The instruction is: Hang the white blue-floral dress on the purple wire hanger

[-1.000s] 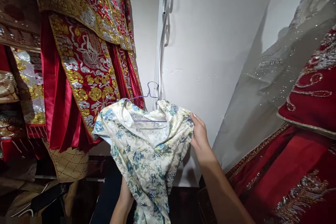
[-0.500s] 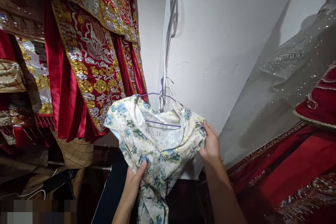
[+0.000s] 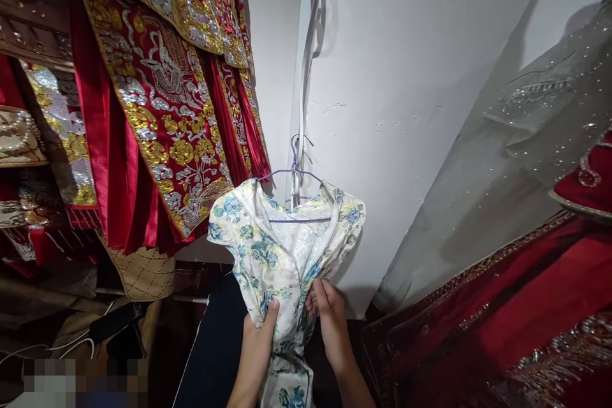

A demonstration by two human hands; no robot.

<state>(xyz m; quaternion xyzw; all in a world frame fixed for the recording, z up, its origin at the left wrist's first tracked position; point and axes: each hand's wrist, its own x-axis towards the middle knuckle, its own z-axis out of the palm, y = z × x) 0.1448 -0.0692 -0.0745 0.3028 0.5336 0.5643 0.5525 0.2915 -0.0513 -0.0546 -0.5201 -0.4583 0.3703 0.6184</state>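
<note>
A white dress (image 3: 255, 248) with blue, green and yellow flowers hangs in front of me on a thin purple hanger (image 3: 306, 220). The hanger's hook catches on a white rail (image 3: 302, 76) against the wall. Low on the dress's left side, my left hand (image 3: 261, 328) grips the cloth, thumb in front and fingers hidden behind. My right hand (image 3: 327, 306) pinches the front edge of the dress below the neckline. Below my hands, the lower part of the dress hangs down in folds.
Red costumes with gold and silver embroidery (image 3: 176, 121) hang on the left. To the right are a sheer sparkling fabric (image 3: 540, 121) and red beaded garments (image 3: 535, 293). Cables and a dark device (image 3: 117, 325) lie at lower left. A pale wall (image 3: 382, 64) stands behind.
My right hand has left the dress's right sleeve and moved down and left to its front edge. The shoulders hang more evenly; my left hand keeps hold, slightly lower.
</note>
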